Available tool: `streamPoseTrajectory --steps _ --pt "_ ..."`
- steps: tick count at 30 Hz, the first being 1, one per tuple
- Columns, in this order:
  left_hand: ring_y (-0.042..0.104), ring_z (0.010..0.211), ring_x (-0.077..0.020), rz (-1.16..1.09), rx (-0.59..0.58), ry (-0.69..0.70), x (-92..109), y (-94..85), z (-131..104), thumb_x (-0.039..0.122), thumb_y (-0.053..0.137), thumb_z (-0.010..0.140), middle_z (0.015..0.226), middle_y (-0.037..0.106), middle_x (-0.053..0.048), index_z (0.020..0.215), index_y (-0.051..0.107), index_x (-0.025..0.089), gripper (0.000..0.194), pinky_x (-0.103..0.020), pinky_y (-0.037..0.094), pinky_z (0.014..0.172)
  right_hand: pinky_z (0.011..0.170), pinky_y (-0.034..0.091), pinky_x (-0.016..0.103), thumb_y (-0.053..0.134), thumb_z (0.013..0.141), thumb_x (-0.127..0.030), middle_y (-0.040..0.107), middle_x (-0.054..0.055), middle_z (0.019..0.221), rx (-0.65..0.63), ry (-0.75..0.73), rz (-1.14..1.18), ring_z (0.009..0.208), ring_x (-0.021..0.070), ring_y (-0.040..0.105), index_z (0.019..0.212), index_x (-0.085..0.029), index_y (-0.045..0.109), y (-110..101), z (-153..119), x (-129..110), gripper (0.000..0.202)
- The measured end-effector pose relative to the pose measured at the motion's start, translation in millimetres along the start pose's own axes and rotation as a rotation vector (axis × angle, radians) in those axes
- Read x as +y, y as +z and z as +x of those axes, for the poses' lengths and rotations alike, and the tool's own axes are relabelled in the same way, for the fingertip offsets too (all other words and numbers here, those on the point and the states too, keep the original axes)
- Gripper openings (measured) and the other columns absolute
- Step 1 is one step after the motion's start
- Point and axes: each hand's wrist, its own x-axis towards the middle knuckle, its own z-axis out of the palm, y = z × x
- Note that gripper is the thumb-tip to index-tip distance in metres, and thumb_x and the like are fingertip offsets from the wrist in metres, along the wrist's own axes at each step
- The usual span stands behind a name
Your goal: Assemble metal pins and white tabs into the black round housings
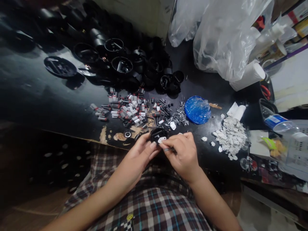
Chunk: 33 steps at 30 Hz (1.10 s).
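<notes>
Near the table's front edge, my left hand [142,148] is wrapped round a round black part [157,133], whose hollow side faces up. A small white plate [162,140] with holes lies at the near rim of that part. The fingers of my right hand [180,149] are pinched at the plate's right side, and a thin dark grey item [170,149] shows between them. Whether the fingertips grip the plate too is hard to tell. Just beyond the hands are a loose white plate [173,125] and a heap of small grey pins [180,115].
Grey and white cylinders with red bands [130,110] are piled beyond my left hand. Many black round housings [122,65] fill the back left. A blue lid [197,109], a heap of white plates [231,136], plastic bags [216,41] and a bottle [279,123] are to the right.
</notes>
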Motion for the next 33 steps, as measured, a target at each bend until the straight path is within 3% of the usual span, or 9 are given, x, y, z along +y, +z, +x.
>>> streamPoseTrajectory --steps 6,9,15,22,25,27,30,32,33 --pt "0.068 0.096 -0.0128 0.117 -0.047 0.032 0.8 0.0 -0.7 0.034 0.077 0.078 0.100 0.075 0.002 0.103 0.069 0.029 0.028 -0.020 0.054 0.086 0.075 0.036 0.035 0.062 0.089 -0.014 0.072 0.000 0.083 0.000 0.008 -0.013 0.075 0.0137 0.065 0.092 -0.018 0.064 0.0 1.6 -0.3 0.006" --pt "0.068 0.090 -0.0132 0.125 -0.036 0.031 1.6 0.3 -0.8 0.034 0.080 0.075 0.094 0.074 0.002 0.100 0.069 0.027 0.029 -0.022 0.055 0.084 0.075 0.035 0.035 0.060 0.091 -0.015 0.072 0.001 0.081 -0.036 0.023 -0.030 0.075 0.0141 0.065 0.090 -0.018 0.065 -1.1 1.5 -3.2 0.006" --pt "0.063 0.069 -0.0078 0.060 0.075 0.037 -4.6 0.2 3.0 0.028 0.082 0.070 0.076 0.067 0.006 0.085 0.066 0.023 0.022 -0.015 0.053 0.066 0.073 0.029 0.036 0.059 0.093 -0.022 0.070 -0.002 0.074 -0.081 0.104 -0.055 0.068 0.0125 0.059 0.090 -0.023 0.069 0.1 -4.9 -13.9 0.010" --pt "0.069 0.084 -0.0165 0.179 0.103 0.044 -1.4 -5.3 5.2 0.034 0.079 0.073 0.088 0.072 0.002 0.092 0.065 0.025 0.025 -0.024 0.057 0.074 0.074 0.029 0.035 0.062 0.092 -0.023 0.069 -0.001 0.072 -0.123 0.153 0.052 0.067 0.0125 0.057 0.085 -0.020 0.070 8.7 1.5 -17.0 0.012" --pt "0.068 0.101 -0.0219 0.318 0.224 0.094 7.5 -42.3 -11.4 0.042 0.076 0.073 0.105 0.073 0.000 0.101 0.067 0.029 0.033 -0.028 0.057 0.081 0.074 0.034 0.033 0.061 0.093 -0.029 0.071 -0.001 0.079 -0.223 0.043 0.251 0.071 0.0124 0.060 0.094 -0.021 0.070 12.3 12.3 -23.5 0.012" --pt "0.064 0.113 -0.0275 0.480 0.310 0.182 12.9 -89.2 -25.1 0.047 0.072 0.075 0.114 0.073 -0.002 0.106 0.068 0.031 0.035 -0.037 0.054 0.096 0.073 0.038 0.031 0.058 0.094 -0.031 0.071 -0.001 0.080 -0.231 -0.029 0.361 0.072 0.0126 0.061 0.099 -0.022 0.069 15.9 16.5 -25.5 0.015" --pt "0.058 0.124 -0.0362 0.688 0.596 0.324 27.5 -170.2 -38.9 0.051 0.070 0.073 0.118 0.072 -0.004 0.104 0.068 0.032 0.037 -0.052 0.041 0.111 0.066 0.043 0.027 0.058 0.091 -0.025 0.070 -0.003 0.075 -0.169 -0.020 0.388 0.069 0.0134 0.062 0.096 -0.026 0.068 29.9 16.1 -16.2 0.012" --pt "0.051 0.131 -0.0392 0.768 0.776 0.442 45.6 -204.8 -43.4 0.050 0.072 0.070 0.126 0.068 -0.005 0.107 0.066 0.033 0.042 -0.056 0.033 0.115 0.065 0.046 0.025 0.057 0.090 -0.020 0.071 -0.004 0.076 -0.185 -0.025 0.362 0.069 0.0135 0.063 0.095 -0.028 0.068 45.4 10.8 -5.7 0.014" --pt "0.049 0.133 -0.0386 0.804 0.816 0.501 57.2 -211.2 -43.6 0.049 0.071 0.071 0.131 0.065 -0.006 0.112 0.064 0.033 0.044 -0.056 0.032 0.116 0.065 0.047 0.025 0.057 0.089 -0.019 0.071 -0.004 0.077 -0.178 -0.046 0.358 0.069 0.0136 0.064 0.094 -0.029 0.067 54.0 6.2 -0.9 0.014"
